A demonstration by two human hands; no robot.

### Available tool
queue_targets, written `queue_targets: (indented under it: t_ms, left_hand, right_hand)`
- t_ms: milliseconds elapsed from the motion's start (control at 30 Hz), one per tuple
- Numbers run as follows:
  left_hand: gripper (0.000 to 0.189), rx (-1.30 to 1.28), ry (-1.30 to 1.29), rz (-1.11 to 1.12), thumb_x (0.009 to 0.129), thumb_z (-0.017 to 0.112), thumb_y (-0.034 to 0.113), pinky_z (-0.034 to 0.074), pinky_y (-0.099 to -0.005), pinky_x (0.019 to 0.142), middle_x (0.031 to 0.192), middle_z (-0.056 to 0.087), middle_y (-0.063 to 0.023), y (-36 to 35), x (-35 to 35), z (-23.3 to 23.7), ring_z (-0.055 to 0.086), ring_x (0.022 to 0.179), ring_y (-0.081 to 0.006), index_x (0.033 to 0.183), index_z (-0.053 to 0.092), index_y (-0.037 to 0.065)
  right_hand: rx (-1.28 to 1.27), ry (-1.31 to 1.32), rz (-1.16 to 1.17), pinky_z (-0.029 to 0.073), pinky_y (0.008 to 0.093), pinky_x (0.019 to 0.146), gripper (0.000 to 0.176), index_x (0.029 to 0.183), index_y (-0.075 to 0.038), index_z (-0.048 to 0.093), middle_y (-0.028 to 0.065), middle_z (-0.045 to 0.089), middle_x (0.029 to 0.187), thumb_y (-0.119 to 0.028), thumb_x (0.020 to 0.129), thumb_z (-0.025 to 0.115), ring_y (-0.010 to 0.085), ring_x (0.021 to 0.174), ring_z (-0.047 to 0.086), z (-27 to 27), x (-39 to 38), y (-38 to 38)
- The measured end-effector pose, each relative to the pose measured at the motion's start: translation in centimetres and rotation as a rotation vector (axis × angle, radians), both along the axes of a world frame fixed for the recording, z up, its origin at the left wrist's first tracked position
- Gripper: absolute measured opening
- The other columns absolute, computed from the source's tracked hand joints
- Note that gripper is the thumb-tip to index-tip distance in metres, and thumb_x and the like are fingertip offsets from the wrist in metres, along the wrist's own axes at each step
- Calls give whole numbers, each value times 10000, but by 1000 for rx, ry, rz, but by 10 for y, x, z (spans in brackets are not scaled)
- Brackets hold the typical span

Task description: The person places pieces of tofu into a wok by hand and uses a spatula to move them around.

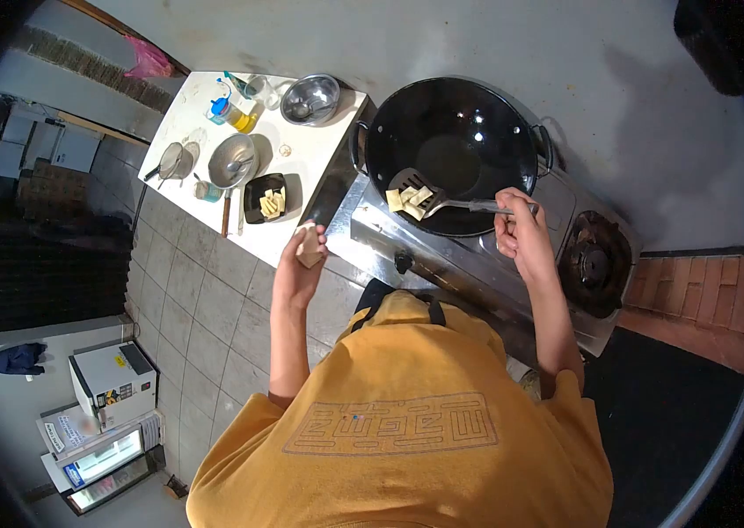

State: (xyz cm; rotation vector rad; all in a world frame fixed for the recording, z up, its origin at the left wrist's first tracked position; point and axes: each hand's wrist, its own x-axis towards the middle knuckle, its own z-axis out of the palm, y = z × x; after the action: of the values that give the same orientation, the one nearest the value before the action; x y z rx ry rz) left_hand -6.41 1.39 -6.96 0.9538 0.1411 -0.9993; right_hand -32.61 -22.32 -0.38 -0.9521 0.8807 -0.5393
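My right hand (521, 233) is closed round the handle of a slotted spatula (464, 205). Several pale, tofu-like pieces (410, 200) lie on the spatula's head, at the near left rim of a large black wok (442, 132) on the stove. The wok's inside is dark and shiny. My left hand (297, 275) has its fingers wrapped round a pale, flat piece (310, 246), between the side table and the stove. More pale pieces (272, 203) sit in a square black bowl (255, 189), just beyond my left hand.
The white side table (214, 211) also bears two metal bowls (310, 95), one with a long wooden handle beside it, a strainer (172, 161) and a yellow oil bottle (236, 116). A second burner (594, 262) is on the stove's right. A white fridge (113, 378) stands at far left.
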Motion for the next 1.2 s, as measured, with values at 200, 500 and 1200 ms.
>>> queue_targets:
  t_ms: [200,500,1200]
  left_hand:
    - [285,-229,10,111,983,494,128,517,-296,823,1017,613,-99,29,29,20,590,912,-185,1227,492,-18]
    - [243,-314,32,250,972,507,78,525,-301,845,1034,598,-117,46,44,22,595,928,-193,1190,510,-30]
    - [248,-211,122,277,982,513,101,545,-289,818,1048,644,-95,62,27,13,630,931,-180,1201,547,-8]
  right_hand:
    - [22,0,0,231,213,379,156,880,-88,537,11,482,590,-239,917,516,43,413,335,0,-5,-4]
    - [-13,17,-76,240,211,391,160,905,-89,518,11,477,603,-240,945,481,42,421,334,-6,-25,4]
    - [-181,17,29,219,210,388,185,839,-83,531,11,494,601,-219,953,480,25,428,315,-12,-11,22]
